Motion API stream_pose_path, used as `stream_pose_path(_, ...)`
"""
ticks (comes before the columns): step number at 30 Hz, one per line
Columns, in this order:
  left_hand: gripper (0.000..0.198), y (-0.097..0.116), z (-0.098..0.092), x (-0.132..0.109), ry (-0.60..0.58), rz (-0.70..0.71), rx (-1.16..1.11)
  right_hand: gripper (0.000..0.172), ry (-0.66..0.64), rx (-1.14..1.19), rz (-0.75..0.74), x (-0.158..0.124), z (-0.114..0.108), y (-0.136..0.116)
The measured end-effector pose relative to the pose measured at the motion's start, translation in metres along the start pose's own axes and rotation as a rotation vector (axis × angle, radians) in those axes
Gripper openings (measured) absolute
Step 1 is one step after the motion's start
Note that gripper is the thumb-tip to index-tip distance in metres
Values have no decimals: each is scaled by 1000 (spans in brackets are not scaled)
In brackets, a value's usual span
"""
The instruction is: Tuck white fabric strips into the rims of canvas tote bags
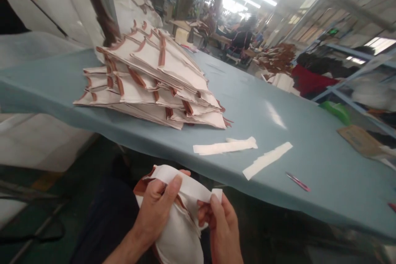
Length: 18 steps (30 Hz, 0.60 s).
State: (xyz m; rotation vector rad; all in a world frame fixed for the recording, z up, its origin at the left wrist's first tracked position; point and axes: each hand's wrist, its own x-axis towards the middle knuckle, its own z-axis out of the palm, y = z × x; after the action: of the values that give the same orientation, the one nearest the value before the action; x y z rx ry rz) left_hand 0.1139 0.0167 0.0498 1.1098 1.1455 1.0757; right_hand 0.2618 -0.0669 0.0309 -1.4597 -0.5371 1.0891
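Below the table's near edge, my left hand [156,208] and my right hand [221,225] both grip one cream fabric piece with brown trim [177,231]. A white strip [192,187] of it stretches between my two thumbs. My left thumb presses on the strip's top, my right thumb pinches its end. On the blue-grey table [278,132] lies a tall stack of similar cream pieces with brown straps [154,78], up and left of my hands.
Two loose white strips [225,146] [267,160] lie on the table near its front edge, with a small pink tool [297,182] to their right. A person sits far behind the table. Blue shelving with cloth and a green object [335,110] stands at right.
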Motion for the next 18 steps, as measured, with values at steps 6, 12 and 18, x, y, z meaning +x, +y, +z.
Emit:
stream_pose_path(6, 42, -10, -13, -1, -15, 64, 125, 77, -60, -76, 150, 8, -13, 50)
stream_pose_path(12, 39, -10, -21, -7, -10, 120, 256, 58, -157, -452, 67, 21, -31, 58)
stream_pose_path(18, 32, -13, -31, -17, -77, 138, 373, 29, -210, -512, -300, 29, 3, -16)
